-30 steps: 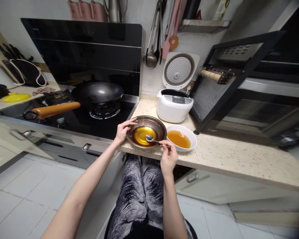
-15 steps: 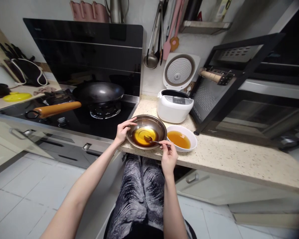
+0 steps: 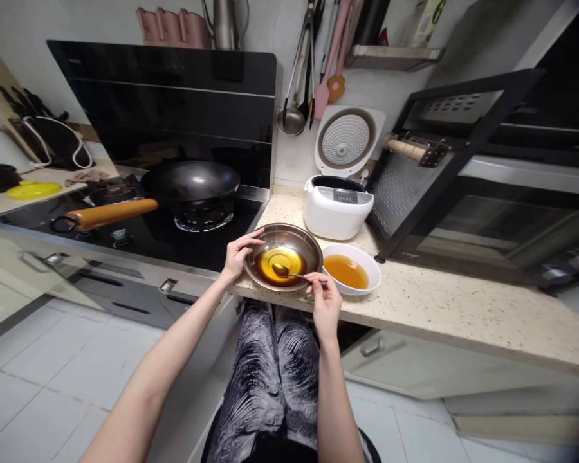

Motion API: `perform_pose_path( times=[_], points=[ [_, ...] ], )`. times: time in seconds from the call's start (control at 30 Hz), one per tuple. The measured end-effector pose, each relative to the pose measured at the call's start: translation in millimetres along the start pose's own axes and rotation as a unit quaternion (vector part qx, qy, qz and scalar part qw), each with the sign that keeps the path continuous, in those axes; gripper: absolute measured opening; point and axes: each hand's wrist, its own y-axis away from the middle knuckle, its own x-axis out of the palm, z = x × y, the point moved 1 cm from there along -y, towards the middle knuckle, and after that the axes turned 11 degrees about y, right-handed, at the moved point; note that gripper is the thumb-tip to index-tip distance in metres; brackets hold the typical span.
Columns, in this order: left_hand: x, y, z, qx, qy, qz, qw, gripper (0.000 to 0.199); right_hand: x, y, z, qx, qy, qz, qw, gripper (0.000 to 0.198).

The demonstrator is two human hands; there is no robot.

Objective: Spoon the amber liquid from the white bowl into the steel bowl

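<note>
A steel bowl [image 3: 313, 247] stands at the counter's front edge with amber liquid [image 3: 289, 258] in its bottom. My left hand [image 3: 240, 254] grips the bowl's left rim, fingers over the edge. In my right hand [image 3: 325, 301] is a metal spoon [image 3: 296, 276], pinched by its handle. The spoon's head dips into the liquid near the middle of the bowl. Close on the right is a white bowl [image 3: 375, 273] of orange-brown liquid, just behind my right hand.
Behind the bowls a white rice cooker [image 3: 338, 215] has its lid up. A black wok [image 3: 193, 180] with a wooden handle [image 3: 113, 214] sits on the stove to the left. A dark rack with an oven [image 3: 492, 225] stands on the right. Utensils [image 3: 294, 119] hang on the wall.
The spoon's head has shifted slightly left within the steel bowl, and my right hand has moved slightly left with it. My left hand stays on the rim.
</note>
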Motion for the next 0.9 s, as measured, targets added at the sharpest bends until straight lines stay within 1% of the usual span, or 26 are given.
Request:
perform_pose_path(
  times=[0.27, 0.9],
  points=[
    [-0.2, 0.2, -0.7, -0.001, -0.005, 0.003, 1.0, 0.041, -1.8, 1.9, 2.5, -0.016, 0.002, -0.027, 0.999, 0.025],
    [-0.5, -0.8, 0.3, 0.003, 0.003, 0.005, 1.0, 0.041, 0.4, 1.1, 2.4, -0.054, -0.027, -0.056, 0.997, 0.023]
  ],
)
